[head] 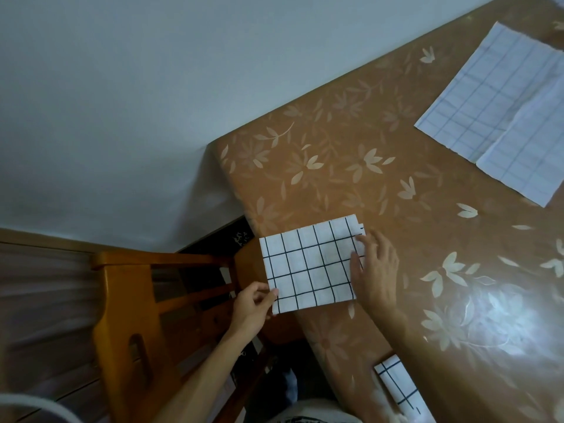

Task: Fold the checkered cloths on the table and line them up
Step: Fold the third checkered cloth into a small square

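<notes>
Checkered cloth [309,265], folded, lies at the near left corner of the table [351,141], its left part past the edge. The left hand [251,303] pinches its near corner; the right hand [374,267] presses its right edge with spread fingers. It may slip off. An unfolded cloth [500,111] waits far right, a folded cloth [399,386] near; a wooden chair [128,300] stands close on the left.

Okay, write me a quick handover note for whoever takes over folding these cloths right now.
Left hand: pinching the near-left corner of the folded cloth, which overhangs the table edge.
Right hand: flat on that cloth's right end.
Done: another, smaller folded cloth lies at the near table edge.
Left: finish this fold, fold the two overlapping open cloths at the far right, then line all up.
</notes>
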A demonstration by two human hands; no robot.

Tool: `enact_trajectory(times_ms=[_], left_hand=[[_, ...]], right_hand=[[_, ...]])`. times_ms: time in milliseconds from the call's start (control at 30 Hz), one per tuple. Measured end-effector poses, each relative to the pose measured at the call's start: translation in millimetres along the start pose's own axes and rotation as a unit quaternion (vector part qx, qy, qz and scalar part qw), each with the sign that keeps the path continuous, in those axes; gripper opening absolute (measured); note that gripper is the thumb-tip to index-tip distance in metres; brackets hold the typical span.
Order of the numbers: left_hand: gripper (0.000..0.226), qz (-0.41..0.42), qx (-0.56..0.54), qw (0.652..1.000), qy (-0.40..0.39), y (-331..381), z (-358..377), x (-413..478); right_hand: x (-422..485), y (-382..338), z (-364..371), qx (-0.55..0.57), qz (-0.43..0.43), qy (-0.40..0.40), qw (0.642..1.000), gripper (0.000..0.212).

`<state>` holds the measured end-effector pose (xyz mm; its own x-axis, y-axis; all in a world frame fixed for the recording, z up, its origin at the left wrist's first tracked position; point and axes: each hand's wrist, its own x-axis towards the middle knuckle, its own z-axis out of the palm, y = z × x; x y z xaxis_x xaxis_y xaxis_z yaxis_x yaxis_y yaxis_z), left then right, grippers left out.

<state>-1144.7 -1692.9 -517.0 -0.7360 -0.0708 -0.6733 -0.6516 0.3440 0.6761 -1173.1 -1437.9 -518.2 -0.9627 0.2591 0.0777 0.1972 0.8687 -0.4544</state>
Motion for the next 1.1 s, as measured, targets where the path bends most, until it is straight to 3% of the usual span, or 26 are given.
enact_trajectory(times_ms=[100,333,567,800,1100], left_hand=[[0.020,-0.001,0.000,1.000,-0.002,3.6,3.6,0.7],[0.022,0.000,0.033,0.999,-0.004,7.0,4.9,3.7],[0.022,-0.008,0.043,0.999,-0.012,7.1,5.7,9.4],[0.021,-0.008,0.044,0.999,-0.004,6.0,10.4,9.3],[0.018,0.006,0.061,0.998,-0.001,-0.2,6.7,12.1]], right_hand=[[-21.5,-18.4,12.3,-0.024,-0.126,-0.073,0.989,0.039],[-65.9,-41.0,35.2,-0.076,-0.155,-0.215,0.961,0.066],[-74.7,-36.0,32.5,-0.083,-0.133,-0.234,0.960,0.074],[-69.9,-40.1,32.2,-0.054,-0.154,-0.209,0.964,0.056],[-63.6,-31.3,50.5,-0.065,-0.188,-0.244,0.949,0.061]])
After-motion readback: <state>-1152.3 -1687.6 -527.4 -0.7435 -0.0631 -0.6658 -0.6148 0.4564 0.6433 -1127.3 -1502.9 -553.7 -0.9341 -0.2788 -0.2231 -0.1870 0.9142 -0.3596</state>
